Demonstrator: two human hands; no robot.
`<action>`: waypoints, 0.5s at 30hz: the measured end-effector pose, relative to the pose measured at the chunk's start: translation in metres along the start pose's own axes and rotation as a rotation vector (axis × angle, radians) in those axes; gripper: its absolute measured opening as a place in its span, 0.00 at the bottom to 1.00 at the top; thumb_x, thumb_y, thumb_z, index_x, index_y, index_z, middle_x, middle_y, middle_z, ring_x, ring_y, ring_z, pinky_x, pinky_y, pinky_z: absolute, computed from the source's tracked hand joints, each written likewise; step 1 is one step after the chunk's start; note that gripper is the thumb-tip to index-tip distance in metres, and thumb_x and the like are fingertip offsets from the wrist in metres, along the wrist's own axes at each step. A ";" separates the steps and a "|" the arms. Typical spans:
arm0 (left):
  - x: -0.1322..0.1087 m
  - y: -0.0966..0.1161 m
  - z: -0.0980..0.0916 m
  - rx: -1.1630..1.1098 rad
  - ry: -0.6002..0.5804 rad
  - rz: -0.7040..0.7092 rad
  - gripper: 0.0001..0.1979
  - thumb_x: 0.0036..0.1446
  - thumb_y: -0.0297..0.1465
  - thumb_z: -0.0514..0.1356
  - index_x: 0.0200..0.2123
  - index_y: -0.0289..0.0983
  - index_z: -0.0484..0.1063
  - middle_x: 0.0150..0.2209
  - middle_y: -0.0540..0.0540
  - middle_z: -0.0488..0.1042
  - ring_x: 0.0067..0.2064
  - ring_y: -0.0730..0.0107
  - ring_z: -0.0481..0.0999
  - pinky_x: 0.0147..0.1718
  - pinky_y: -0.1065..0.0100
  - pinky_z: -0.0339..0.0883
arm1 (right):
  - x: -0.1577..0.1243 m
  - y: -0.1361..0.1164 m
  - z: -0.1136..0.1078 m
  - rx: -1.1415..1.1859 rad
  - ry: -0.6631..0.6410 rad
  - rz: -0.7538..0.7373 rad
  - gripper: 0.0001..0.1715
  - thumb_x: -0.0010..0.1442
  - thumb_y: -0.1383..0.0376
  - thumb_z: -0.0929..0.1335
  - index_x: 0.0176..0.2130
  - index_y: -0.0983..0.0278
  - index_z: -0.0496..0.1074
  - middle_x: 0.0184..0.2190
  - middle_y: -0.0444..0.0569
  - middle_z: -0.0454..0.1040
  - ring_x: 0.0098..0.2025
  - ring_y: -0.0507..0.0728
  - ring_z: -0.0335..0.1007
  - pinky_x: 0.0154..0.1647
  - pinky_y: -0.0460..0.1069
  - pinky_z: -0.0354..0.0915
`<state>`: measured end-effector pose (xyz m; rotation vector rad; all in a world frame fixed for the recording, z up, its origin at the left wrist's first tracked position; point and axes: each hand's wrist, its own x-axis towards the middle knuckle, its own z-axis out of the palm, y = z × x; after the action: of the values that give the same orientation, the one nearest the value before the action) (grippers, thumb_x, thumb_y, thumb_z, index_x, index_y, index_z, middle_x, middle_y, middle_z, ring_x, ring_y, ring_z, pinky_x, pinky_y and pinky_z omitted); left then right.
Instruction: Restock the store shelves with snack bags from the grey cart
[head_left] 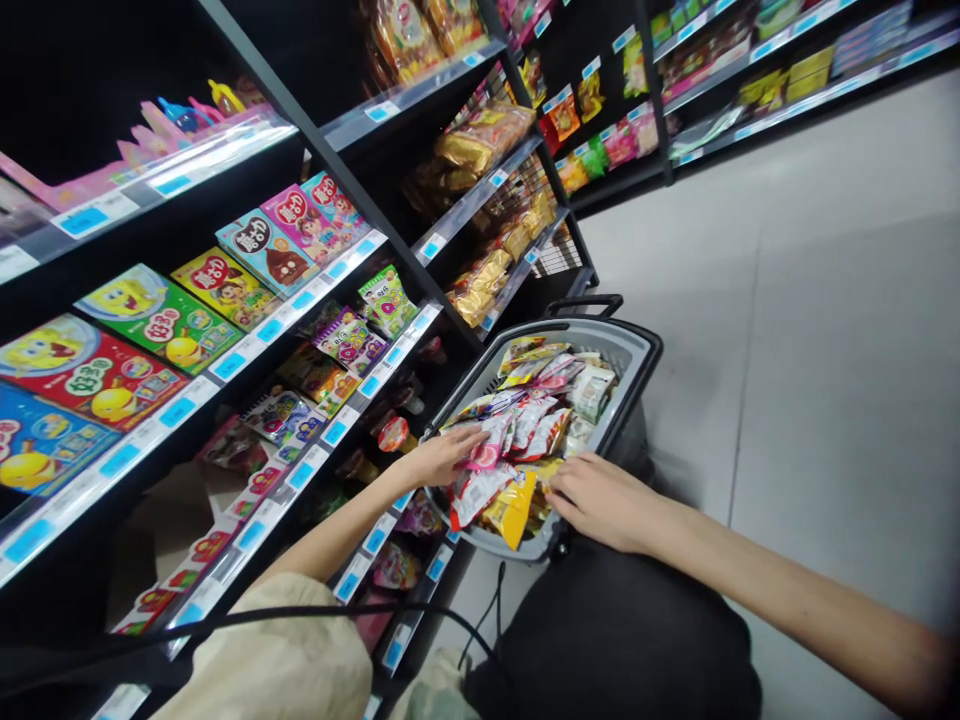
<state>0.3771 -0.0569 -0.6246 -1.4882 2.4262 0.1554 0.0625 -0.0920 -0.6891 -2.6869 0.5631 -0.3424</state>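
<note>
A grey shopping basket (637,370) with a black rim stands in front of my knees, filled with small snack packets. My left hand (448,455) reaches over its left side. Its fingers lie stretched out on a pink packet (491,445) and nothing is gripped. Over the near right edge rests my right hand (596,500), fingers loosely bent and a little apart, their tips among the packets. Between the hands are a white-and-red packet (480,492) and a bright yellow packet (514,510). Red-and-white packets (536,420) fill the basket's middle.
Black shelving (450,310) with blue-and-white price tags runs along the left, holding snack boxes (210,285) and small bags (349,340). More stocked shelves (795,85) stand at the back. Grey floor (817,330) lies to the right. A black cable (300,610) crosses near my knees.
</note>
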 end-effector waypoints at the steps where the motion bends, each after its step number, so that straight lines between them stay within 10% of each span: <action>1: 0.000 -0.001 -0.002 -0.040 0.024 -0.004 0.36 0.58 0.21 0.58 0.70 0.32 0.57 0.69 0.30 0.63 0.69 0.52 0.66 0.66 0.55 0.64 | 0.000 0.000 0.000 0.002 -0.002 0.001 0.22 0.74 0.65 0.60 0.44 0.69 0.81 0.44 0.58 0.82 0.50 0.66 0.78 0.58 0.60 0.65; 6: -0.007 -0.002 -0.021 -0.289 0.318 -0.135 0.15 0.68 0.29 0.53 0.52 0.35 0.76 0.46 0.41 0.82 0.45 0.65 0.81 0.47 0.68 0.73 | 0.000 0.002 0.003 0.014 -0.004 0.002 0.23 0.74 0.64 0.59 0.44 0.69 0.81 0.44 0.57 0.82 0.51 0.66 0.77 0.60 0.61 0.64; 15: -0.004 -0.001 -0.042 -0.425 0.629 -0.391 0.13 0.69 0.35 0.51 0.40 0.35 0.73 0.30 0.48 0.75 0.29 0.73 0.74 0.30 0.74 0.65 | 0.000 0.001 0.001 0.028 -0.025 0.019 0.22 0.74 0.65 0.59 0.45 0.68 0.81 0.46 0.57 0.82 0.53 0.66 0.77 0.61 0.62 0.64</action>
<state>0.3721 -0.0641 -0.5838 -2.4871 2.5820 0.1377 0.0626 -0.0926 -0.6907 -2.6536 0.5722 -0.3093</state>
